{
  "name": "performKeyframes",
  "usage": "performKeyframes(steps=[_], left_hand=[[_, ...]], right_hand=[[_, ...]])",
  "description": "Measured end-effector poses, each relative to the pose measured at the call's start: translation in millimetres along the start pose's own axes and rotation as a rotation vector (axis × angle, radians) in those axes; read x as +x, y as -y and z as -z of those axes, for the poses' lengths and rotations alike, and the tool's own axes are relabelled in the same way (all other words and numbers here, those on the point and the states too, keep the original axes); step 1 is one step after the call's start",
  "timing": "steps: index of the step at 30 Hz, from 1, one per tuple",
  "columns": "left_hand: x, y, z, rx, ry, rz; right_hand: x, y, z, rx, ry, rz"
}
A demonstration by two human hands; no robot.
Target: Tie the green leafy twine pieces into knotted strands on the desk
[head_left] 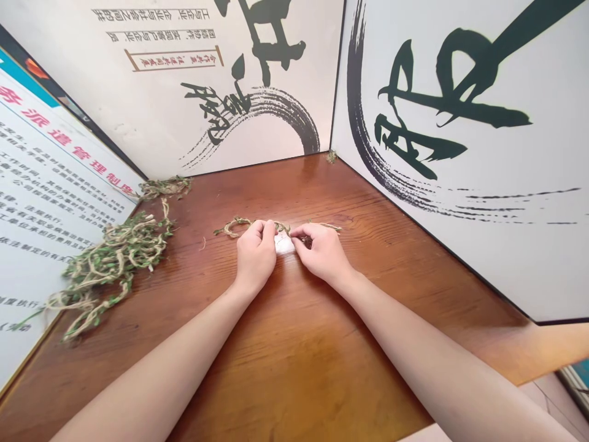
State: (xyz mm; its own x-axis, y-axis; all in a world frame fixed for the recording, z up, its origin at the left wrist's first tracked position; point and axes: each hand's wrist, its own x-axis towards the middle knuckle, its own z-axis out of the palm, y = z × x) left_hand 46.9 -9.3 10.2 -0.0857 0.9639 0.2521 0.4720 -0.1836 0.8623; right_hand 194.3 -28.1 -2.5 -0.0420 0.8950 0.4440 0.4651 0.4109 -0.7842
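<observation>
A length of twine with small green leaves (232,226) lies across the middle of the wooden table, running behind and between both hands. My left hand (257,252) has its fingers closed on the twine, thumb pressed against the index finger. Just to its right, my right hand (319,248) pinches the same twine between thumb and forefinger. A loose end of it sticks out past the right hand. Between the hands, a bright white patch shows on the table; whether it is glare or an object is unclear.
A tangled pile of leafy twine (122,255) rests on the table (294,368) at the left, with a smaller bunch (163,186) behind it. A small scrap (331,156) sits in the back corner. Panels with writing (267,135) border the table.
</observation>
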Motion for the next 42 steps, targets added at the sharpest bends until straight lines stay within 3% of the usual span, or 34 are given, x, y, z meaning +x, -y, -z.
performKeyframes(steps=[13, 19, 25, 42], left_hand=[[-1.8, 5.1, -2.1, -0.156, 0.156, -0.056], [-3.5, 5.6, -2.2, -0.050, 0.152, -0.184], [-5.5, 6.2, -1.3, 0.033, 0.160, -0.227], [-8.9, 3.2, 0.4, 0.278, 0.312, -0.401]], right_hand=[[-1.8, -5.9, -5.5, -0.099, 0.091, 0.074], [-2.0, -7.4, -5.7, -0.135, 0.068, 0.149], [-1.8, -7.7, -5.5, -0.107, 0.060, 0.168], [5.4, 0.2, 3.6, 0.118, 0.005, -0.208]])
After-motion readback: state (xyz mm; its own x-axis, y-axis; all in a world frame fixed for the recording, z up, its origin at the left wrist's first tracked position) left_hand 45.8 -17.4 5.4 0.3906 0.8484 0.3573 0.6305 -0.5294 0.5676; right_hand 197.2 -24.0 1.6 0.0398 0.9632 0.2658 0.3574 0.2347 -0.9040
